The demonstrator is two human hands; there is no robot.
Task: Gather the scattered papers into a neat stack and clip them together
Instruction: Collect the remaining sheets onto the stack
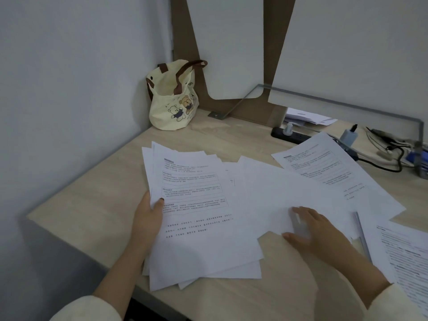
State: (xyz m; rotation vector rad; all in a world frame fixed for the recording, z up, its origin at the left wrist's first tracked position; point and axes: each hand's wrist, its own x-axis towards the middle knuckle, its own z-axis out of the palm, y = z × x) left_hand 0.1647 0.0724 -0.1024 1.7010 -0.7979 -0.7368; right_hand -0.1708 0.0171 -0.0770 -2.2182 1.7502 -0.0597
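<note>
A loose pile of printed white papers (196,223) lies on the left of the wooden desk (97,193), its sheets fanned out unevenly. My left hand (148,216) grips the pile's left edge, thumb on top. A blank white sheet (278,193) lies in the middle, overlapping the pile. My right hand (308,228) rests on that sheet's near edge with fingers spread; whether it pinches the sheet is unclear. Another printed sheet (328,167) lies further right. More printed pages (403,256) sit at the right edge. No clip is visible.
A cream tote bag (173,100) with bear drawings stands in the back left corner against the wall. A black power strip (289,135) with plugs and cables (389,158) runs along the back right. White panels lean at the back. The desk's near edge is close to my arms.
</note>
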